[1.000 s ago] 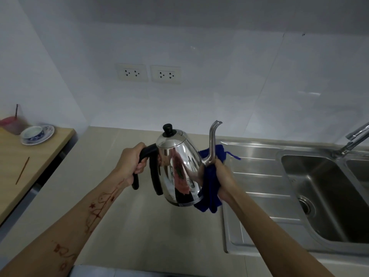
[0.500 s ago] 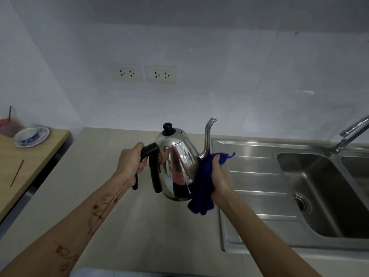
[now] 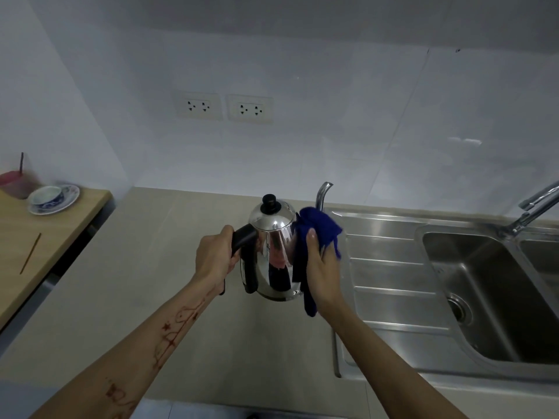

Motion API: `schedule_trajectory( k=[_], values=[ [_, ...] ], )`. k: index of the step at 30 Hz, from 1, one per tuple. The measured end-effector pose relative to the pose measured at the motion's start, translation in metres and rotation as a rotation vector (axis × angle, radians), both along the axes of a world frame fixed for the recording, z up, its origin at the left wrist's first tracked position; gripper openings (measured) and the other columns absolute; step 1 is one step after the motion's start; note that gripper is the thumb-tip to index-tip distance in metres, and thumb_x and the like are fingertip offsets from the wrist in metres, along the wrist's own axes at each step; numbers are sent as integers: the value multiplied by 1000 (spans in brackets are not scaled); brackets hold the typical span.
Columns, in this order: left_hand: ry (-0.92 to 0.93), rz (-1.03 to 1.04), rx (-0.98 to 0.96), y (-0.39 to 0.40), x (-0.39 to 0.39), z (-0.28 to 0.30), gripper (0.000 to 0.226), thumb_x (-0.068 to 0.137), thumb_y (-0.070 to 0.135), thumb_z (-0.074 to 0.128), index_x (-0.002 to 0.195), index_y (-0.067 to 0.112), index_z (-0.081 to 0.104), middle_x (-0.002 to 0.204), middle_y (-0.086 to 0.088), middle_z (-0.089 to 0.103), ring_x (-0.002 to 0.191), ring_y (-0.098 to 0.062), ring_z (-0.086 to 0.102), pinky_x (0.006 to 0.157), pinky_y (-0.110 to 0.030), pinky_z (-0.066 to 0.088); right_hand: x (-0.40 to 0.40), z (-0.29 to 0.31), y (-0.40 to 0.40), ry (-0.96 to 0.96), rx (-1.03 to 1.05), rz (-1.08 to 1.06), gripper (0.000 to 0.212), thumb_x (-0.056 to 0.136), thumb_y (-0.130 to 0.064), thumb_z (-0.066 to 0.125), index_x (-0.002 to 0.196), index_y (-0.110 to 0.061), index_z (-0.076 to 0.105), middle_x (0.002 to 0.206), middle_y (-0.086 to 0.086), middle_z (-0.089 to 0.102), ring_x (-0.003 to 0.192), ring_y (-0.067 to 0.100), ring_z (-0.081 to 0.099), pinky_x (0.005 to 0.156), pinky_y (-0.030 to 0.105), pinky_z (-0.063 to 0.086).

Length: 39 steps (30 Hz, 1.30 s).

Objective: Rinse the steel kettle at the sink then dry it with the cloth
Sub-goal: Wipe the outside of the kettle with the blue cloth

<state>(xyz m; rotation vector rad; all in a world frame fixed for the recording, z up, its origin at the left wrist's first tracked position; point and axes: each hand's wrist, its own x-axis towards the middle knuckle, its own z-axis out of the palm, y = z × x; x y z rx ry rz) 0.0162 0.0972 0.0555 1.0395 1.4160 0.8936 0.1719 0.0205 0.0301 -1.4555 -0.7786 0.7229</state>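
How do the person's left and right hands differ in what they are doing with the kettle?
The left hand is closed around the black handle; the right hand presses a blue cloth against the steel kettle on its spout side. The left touches the handle bare; the right has cloth between. Both hold the kettle above the counter.

The kettle (image 3: 273, 252) is mirror-bright steel with a black handle (image 3: 245, 246) and a black lid knob (image 3: 269, 202). The cloth (image 3: 317, 234) against it is deep blue. The left forearm (image 3: 169, 337) carries reddish-brown drawn stars and curling lines. The table (image 3: 127, 282) is pale beige; the sink (image 3: 484, 297) and tap (image 3: 535, 207) are grey steel. Walls (image 3: 332, 131) are white, with two white sockets (image 3: 225, 107). At left, a light wooden surface (image 3: 27, 237) bears a white cup and saucer (image 3: 51, 198) patterned in blue, and a red tub (image 3: 13, 184).
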Motion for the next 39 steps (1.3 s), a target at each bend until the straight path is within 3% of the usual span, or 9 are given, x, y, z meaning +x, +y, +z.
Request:
schedule_trajectory(
  k=[5, 10, 15, 17, 21, 27, 33, 37, 39],
  values=[
    [54, 24, -4, -2, 2, -5, 33, 88, 24, 48, 58, 9, 51, 42, -1, 44, 36, -14, 34, 45, -25, 28, -9, 7, 6, -262, 32, 48, 45, 94, -57, 41, 122, -25, 53, 96, -4, 55, 85, 13, 56, 74, 34, 52],
    [69, 17, -11, -12, 4, -18, 34, 88, 24, 47, 57, 10, 51, 42, -1, 44, 38, -14, 35, 45, -25, 29, 6, -15, -3, 30, -57, 29, 34, 97, -48, 44, 86, -20, 59, 67, -1, 53, 61, 16, 49, 60, 35, 41],
    [77, 98, -35, -12, 7, -27, 34, 89, 27, 47, 60, 10, 53, 53, -6, 51, 45, -17, 42, 48, -25, 32, -11, -18, 6, -207, 16, 105, 43, 90, -62, 43, 119, -32, 53, 103, 2, 59, 92, 18, 60, 83, 37, 54],
    [113, 95, -28, -12, 7, -31, 34, 88, 28, 48, 60, 9, 54, 56, -8, 53, 47, -18, 44, 49, -26, 33, -7, -30, -7, -158, 13, 135, 45, 91, -61, 43, 123, -31, 53, 98, 0, 61, 85, 16, 59, 74, 34, 53],
    [114, 90, -57, -15, 6, -38, 35, 87, 28, 47, 60, 9, 54, 52, -6, 51, 44, -18, 41, 49, -26, 32, 6, -33, 7, 33, -112, 108, 30, 96, -48, 45, 95, -22, 57, 76, 5, 58, 72, 24, 54, 69, 45, 47],
    [56, 153, -101, -15, 12, -48, 34, 89, 29, 46, 64, 8, 54, 56, -7, 53, 47, -18, 44, 49, -27, 34, -12, -43, 26, -219, -27, 92, 55, 86, -69, 43, 126, -32, 50, 99, 9, 60, 84, 21, 60, 71, 35, 54],
    [69, 151, -103, -28, 24, -64, 38, 93, 30, 42, 66, 8, 59, 56, -6, 56, 48, -17, 47, 50, -27, 37, -8, -73, 17, -7, -181, 40, 32, 99, -41, 45, 104, -10, 52, 72, 4, 55, 61, 15, 52, 57, 29, 44],
    [15, 201, -148, -25, 26, -75, 38, 94, 30, 41, 72, 8, 61, 63, -9, 58, 51, -19, 48, 50, -27, 37, -12, -70, 24, -178, -152, 96, 18, 98, -23, 50, 112, -12, 51, 84, 7, 61, 67, 13, 56, 61, 25, 46],
    [12, 202, -138, -25, 26, -78, 39, 96, 30, 40, 71, 8, 61, 62, -9, 58, 51, -19, 48, 49, -27, 37, -8, -72, 20, -235, -139, 165, 33, 98, -18, 50, 131, -18, 45, 96, 1, 63, 77, 11, 60, 67, 23, 52]
  ],
)
